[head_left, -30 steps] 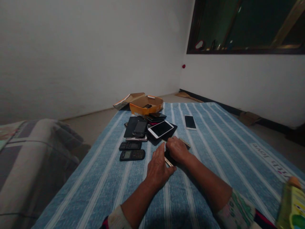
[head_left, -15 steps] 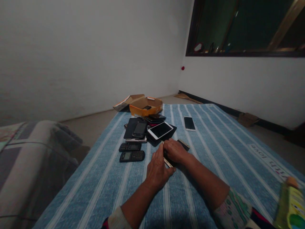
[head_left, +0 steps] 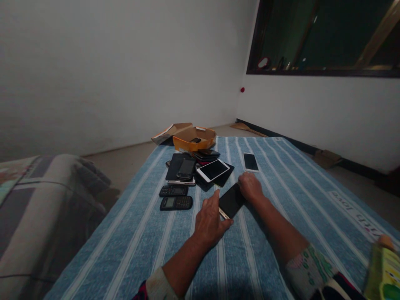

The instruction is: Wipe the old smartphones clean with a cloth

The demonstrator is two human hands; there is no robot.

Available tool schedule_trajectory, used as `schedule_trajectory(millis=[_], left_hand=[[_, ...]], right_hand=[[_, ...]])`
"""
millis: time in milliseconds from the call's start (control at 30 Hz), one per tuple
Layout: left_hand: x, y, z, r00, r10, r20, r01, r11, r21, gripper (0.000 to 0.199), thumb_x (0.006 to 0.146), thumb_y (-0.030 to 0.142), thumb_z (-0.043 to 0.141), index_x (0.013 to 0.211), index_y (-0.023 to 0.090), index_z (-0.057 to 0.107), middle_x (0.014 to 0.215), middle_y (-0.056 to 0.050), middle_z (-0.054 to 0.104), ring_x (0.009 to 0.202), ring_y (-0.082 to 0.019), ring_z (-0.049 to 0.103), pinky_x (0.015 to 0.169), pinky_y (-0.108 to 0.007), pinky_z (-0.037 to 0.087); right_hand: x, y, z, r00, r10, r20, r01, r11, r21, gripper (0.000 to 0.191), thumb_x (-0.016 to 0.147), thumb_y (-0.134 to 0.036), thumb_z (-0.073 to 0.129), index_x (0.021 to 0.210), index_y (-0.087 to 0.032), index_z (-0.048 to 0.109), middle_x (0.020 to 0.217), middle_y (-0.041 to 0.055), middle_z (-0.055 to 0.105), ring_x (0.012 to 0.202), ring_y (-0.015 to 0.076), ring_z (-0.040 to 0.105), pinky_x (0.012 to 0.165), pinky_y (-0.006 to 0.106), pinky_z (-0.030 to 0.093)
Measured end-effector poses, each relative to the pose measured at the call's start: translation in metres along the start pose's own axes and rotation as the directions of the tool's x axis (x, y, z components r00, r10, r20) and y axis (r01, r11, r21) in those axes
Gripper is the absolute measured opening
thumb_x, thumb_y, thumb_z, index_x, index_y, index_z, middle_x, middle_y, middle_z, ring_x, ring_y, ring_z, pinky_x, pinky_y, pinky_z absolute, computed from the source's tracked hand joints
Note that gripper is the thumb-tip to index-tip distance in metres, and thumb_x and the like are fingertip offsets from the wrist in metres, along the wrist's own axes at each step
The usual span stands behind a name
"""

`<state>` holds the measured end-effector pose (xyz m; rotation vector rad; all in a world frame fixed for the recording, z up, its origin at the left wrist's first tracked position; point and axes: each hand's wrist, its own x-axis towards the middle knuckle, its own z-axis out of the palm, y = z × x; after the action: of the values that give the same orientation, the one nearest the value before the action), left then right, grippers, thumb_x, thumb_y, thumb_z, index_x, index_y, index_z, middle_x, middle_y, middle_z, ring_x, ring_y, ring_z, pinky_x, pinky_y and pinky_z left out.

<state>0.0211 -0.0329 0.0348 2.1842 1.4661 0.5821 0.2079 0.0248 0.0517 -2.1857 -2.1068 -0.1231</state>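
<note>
Our L hand [head_left: 208,221] spread at near end of dark phone [head_left: 231,201], R hand [head_left: 251,187] curled at far end, w/ grip unclear

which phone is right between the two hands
The black-screened smartphone with a pale near end, left hand there, right hand at its far end; no other lies between them.

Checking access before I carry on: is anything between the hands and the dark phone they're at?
Nothing visible is: the left hand is at the near end of the dark phone, the right hand at its far end. The phone pile lies beyond, not between.
</note>
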Motion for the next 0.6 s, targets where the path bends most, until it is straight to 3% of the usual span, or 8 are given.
schedule_trajectory(millis=[167,400,600], left_hand=[[0.0,0.004,-0.004,0.999,-0.039,0.032,0.038,0.999,0.029,0.094,0.071,0.029,0.075,0.149,0.015,0.025,0.133,-0.013,0.056,0.123,-0.03,0.049,0.099,-0.039,0.044],[0.0,0.004,-0.003,0.999,-0.029,0.029,0.027,0.999,0.045,0.091,0.072,0.03,0.074,0.148,0.016,0.026,0.131,-0.011,0.057,0.124,-0.029,0.048,0.099,-0.038,0.043],[0.0,0.001,-0.001,1.0,-0.008,0.025,0.006,0.999,0.053,0.09,0.073,0.03,0.074,0.148,0.014,0.027,0.132,-0.013,0.057,0.123,-0.03,0.049,0.097,-0.04,0.045]], right_hand=[[-0.012,0.018,0.011,0.998,0.066,-0.006,-0.065,0.996,0.06,0.028,0.09,-0.006,0.046,0.097,-0.015,0.071,0.103,0.0098,0.067,0.099,0.0225,0.057,0.076,0.028,0.038],[-0.006,0.012,0.014,0.999,0.017,-0.047,-0.009,0.987,0.159,0.028,0.088,-0.006,0.048,0.099,-0.019,0.071,0.105,0.0071,0.067,0.1,0.0197,0.056,0.079,0.026,0.035],[-0.013,0.018,0.014,0.999,0.035,-0.026,-0.03,0.984,0.176,0.026,0.086,-0.006,0.048,0.09,-0.017,0.072,0.094,0.0095,0.068,0.09,0.0207,0.058,0.073,0.028,0.034]])
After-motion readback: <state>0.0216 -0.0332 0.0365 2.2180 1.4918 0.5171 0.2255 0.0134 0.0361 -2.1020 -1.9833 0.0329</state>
